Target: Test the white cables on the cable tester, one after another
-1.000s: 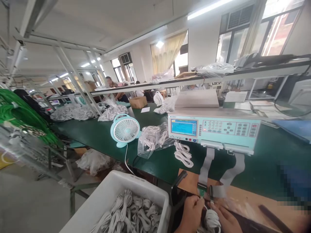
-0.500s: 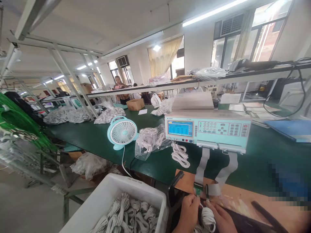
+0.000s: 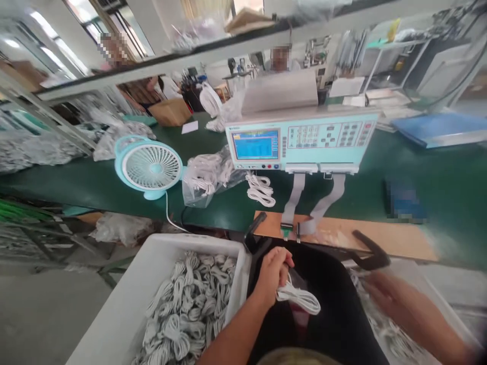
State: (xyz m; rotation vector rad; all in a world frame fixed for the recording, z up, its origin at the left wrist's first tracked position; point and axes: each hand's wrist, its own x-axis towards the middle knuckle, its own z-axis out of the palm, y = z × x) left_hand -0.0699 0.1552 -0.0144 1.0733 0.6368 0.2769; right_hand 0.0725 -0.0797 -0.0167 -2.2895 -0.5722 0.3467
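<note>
My left hand is closed on a coiled white cable, whose loops hang out to the right above my lap. To the right, my right hand is smeared by motion, so its fingers do not show clearly. It is above a light bin with white cables in it. Ahead of my left hand, a green connector board and a second connector end sit at the edge of a brown board. Grey ribbon cables run from them to the pale blue tester.
A white bin full of coiled cables stands at left. On the green table are a small fan, a bag of cables, a loose coil and a blue folder. A black clamp grips the edge. Two people are beyond.
My left hand has drawn back from the connectors with a coiled cable. My right hand has moved off to the right-hand bin. The view has tilted down.
</note>
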